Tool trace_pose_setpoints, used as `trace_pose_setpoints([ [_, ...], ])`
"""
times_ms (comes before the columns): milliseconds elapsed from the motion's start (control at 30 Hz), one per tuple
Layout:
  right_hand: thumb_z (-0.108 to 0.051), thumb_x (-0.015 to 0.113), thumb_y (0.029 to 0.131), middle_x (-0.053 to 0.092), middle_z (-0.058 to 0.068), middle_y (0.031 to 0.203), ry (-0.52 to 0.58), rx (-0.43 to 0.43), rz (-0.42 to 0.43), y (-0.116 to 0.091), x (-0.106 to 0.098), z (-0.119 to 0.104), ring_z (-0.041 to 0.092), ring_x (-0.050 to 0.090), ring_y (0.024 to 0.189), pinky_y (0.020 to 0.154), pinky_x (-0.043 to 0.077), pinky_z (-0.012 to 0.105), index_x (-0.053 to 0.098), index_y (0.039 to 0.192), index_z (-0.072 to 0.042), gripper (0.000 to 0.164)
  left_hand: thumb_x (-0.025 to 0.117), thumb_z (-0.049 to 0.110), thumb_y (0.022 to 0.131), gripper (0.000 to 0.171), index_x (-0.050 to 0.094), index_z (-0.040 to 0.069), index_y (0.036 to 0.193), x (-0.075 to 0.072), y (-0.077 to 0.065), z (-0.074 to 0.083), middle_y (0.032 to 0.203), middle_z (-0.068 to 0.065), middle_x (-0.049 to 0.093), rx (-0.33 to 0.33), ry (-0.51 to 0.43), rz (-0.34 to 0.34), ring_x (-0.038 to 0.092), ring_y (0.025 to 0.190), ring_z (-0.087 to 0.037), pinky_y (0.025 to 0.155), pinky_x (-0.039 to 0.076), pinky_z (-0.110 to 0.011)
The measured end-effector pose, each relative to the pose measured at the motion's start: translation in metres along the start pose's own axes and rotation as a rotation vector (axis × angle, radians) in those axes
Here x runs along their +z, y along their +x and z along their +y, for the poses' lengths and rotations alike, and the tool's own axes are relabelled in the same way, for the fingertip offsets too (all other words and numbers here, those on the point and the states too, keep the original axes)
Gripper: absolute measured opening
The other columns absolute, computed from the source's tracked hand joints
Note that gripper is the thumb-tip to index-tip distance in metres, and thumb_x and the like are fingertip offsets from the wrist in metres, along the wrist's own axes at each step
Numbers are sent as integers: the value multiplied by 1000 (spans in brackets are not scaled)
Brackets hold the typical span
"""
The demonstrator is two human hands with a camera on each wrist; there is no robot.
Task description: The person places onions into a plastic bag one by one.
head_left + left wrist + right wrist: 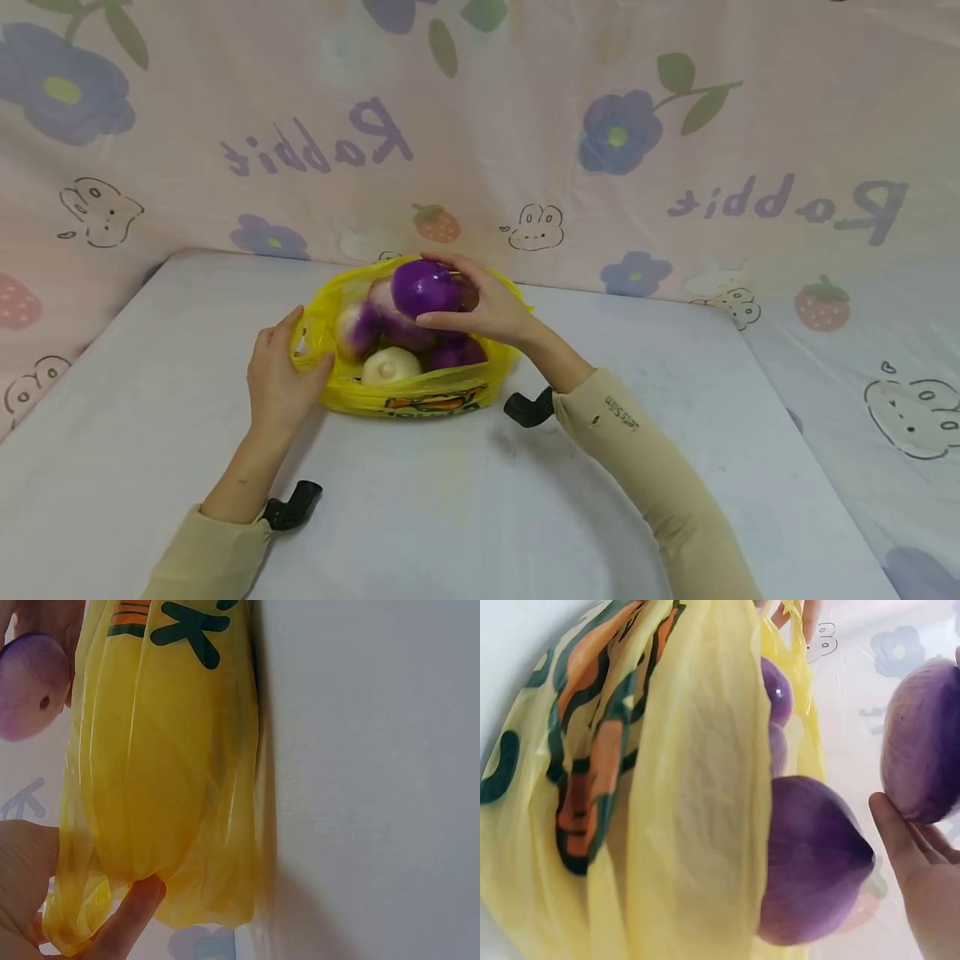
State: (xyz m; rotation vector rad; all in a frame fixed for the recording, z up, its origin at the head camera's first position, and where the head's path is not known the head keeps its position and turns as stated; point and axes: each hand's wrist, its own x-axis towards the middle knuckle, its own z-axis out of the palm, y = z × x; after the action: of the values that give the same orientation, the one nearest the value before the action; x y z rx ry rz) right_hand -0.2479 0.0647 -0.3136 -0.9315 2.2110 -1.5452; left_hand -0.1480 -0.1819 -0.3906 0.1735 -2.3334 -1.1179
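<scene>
A yellow plastic bag [348, 398] with a printed front sits on the table, its mouth spread open. At its left rim, my left hand [277, 379] grips the plastic; fingers [135, 919] bear on the bag in the left wrist view. Above the opening, my right hand [495, 310] holds a shiny purple onion [422, 288] between thumb and fingers. A white bulb [392, 365], a purple-and-white round vegetable [358, 330], a larger pinkish one [397, 325] and a dark purple onion [459, 353] lie inside. That dark onion's pointed tip shows in the right wrist view.
The white table [420, 517] extends around the bag. Behind it hangs a pink cloth [480, 142] printed with flowers, rabbits and strawberries. Black camera mounts [529, 407] stick out at both wrists, the right one close to the bag's right side.
</scene>
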Motion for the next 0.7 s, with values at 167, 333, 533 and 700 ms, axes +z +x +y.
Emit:
trace_pose_setpoints([
  [167,-16,76,81,40,0,144,-41,6,-26,4,5,0,19,53,124,98,47,36,37,146,-26,76,71,0,77,63,47,-5,135,0,0,1,116,-32,49,1,-3,-4,49,106,-48,94,37,-59],
  [333,-28,78,79,45,0,141,-137,-3,-40,8,9,0,16,54,120,97,47,32,39,145,-24,77,70,1,78,64,46,-4,137,-1,0,1,119,-32,49,-19,2,-20,48,109,-48,97,37,-59],
  [533,-34,78,78,47,0,140,-198,18,-112,14,15,-2,16,55,119,97,47,33,38,146,-23,80,70,1,78,64,46,-3,137,-1,0,1,119,-31,48,-29,5,-29,48,110,-49,97,37,-59],
  [700,-36,77,78,45,-2,143,-298,-16,-159,18,21,0,14,52,121,98,46,34,40,144,-28,76,71,1,78,64,46,-3,138,-1,0,1,120,-31,48,-37,6,-31,48,110,-48,97,37,-58],
])
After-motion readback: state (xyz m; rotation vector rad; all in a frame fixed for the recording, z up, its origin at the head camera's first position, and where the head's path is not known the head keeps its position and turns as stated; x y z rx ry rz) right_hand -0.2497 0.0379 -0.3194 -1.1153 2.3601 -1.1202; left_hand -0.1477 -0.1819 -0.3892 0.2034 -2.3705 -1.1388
